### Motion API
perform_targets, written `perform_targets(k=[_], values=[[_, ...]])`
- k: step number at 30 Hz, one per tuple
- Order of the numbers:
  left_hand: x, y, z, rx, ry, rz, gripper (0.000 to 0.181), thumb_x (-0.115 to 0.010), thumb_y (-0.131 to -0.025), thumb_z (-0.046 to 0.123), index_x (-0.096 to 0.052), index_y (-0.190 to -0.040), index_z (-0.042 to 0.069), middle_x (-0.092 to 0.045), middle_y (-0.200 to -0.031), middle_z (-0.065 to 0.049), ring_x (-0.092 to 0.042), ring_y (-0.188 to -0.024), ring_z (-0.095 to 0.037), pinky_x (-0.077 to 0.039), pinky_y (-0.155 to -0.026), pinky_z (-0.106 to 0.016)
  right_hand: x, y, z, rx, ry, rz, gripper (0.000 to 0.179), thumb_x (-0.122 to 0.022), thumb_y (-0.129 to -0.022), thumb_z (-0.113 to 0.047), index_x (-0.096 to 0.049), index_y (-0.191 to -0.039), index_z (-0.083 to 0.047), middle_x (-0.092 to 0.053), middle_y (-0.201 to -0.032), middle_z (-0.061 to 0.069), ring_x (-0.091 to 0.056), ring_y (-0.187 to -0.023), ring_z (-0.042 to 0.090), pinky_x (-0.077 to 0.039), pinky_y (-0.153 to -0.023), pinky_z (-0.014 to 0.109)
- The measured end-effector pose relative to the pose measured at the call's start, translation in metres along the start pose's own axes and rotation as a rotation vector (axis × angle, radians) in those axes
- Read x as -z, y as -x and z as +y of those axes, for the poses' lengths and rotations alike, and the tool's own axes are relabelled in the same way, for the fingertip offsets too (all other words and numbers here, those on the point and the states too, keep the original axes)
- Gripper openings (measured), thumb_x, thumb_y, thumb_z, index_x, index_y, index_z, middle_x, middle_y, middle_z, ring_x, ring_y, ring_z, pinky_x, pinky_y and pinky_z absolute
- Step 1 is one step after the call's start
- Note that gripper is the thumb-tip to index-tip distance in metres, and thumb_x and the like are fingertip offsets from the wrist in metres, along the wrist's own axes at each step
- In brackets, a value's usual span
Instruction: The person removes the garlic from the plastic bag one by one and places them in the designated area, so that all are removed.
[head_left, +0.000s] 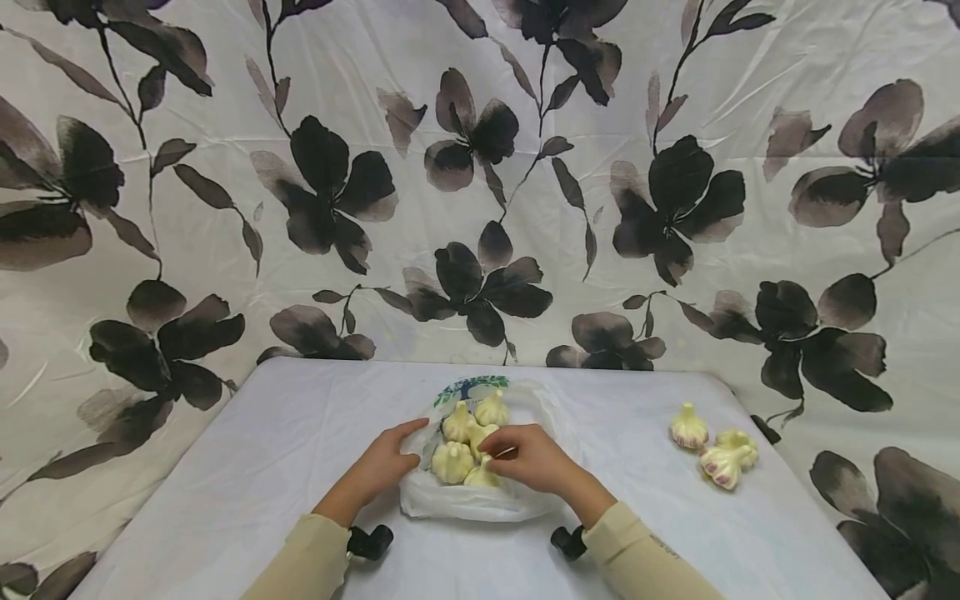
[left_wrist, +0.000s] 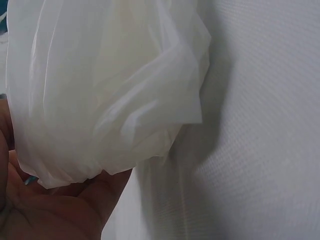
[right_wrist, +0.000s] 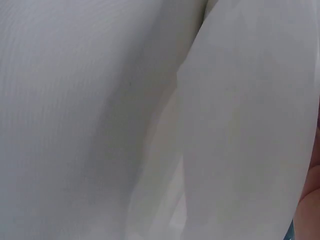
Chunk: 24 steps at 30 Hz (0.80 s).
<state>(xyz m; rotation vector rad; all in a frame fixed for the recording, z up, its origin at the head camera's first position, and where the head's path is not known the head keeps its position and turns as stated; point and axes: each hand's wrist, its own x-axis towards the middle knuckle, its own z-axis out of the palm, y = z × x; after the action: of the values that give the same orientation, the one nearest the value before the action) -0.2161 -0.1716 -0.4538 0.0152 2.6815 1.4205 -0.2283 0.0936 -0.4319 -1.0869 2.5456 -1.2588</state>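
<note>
A white plastic bag (head_left: 480,506) stands with its mouth spread wide, and several pale garlic bulbs (head_left: 452,462) lie inside. My left hand (head_left: 381,462) holds the bag's left rim. From the left wrist, the crumpled bag wall (left_wrist: 115,90) covers part of the fingers, with the palm (left_wrist: 55,215) below. Over the bag's right side, my right hand (head_left: 536,460) reaches in and pinches the stem of a garlic bulb (head_left: 482,477) near the front. In the right wrist view the bag's side (right_wrist: 245,120) hides most of that hand.
To the right on the white-covered table (head_left: 622,467) lie a garlic bulb (head_left: 687,427) and, close by, more garlic (head_left: 723,462) with purple-streaked skin. Behind the table hangs a floral cloth (head_left: 480,208). Green and blue print (head_left: 468,388) marks the bag's far side.
</note>
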Motion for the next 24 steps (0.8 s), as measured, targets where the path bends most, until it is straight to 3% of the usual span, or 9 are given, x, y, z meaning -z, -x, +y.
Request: perform_targets(k=[8, 24], values=[[-0.0009, 0.0014, -0.0009, 0.007, 0.005, 0.003, 0.067, -0.056, -0.081, 0.001, -0.045, -0.145, 0.014, -0.037, -0.154, -0.016, -0.028, -0.144, -0.042, -0.025, -0.114, -0.062, -0.0059, 0.0000, -0.0044, -0.018, 0.059, -0.052, 0.021, -0.071, -0.087, -0.017, -0.073, -0.107, -0.013, -0.073, -0.100, -0.003, -0.064, -0.086, 0.002, -0.054, -0.075, 0.019], [0.0013, 0.0037, 0.0013, 0.013, 0.004, 0.001, 0.066, -0.056, -0.082, 0.001, -0.045, -0.146, 0.015, -0.035, -0.155, -0.017, -0.026, -0.145, -0.042, -0.023, -0.115, -0.063, -0.0009, -0.0011, -0.0062, 0.021, 0.095, -0.082, 0.020, -0.069, -0.088, -0.013, -0.074, -0.107, -0.012, -0.074, -0.103, -0.001, -0.067, -0.088, 0.008, -0.055, -0.076, 0.020]])
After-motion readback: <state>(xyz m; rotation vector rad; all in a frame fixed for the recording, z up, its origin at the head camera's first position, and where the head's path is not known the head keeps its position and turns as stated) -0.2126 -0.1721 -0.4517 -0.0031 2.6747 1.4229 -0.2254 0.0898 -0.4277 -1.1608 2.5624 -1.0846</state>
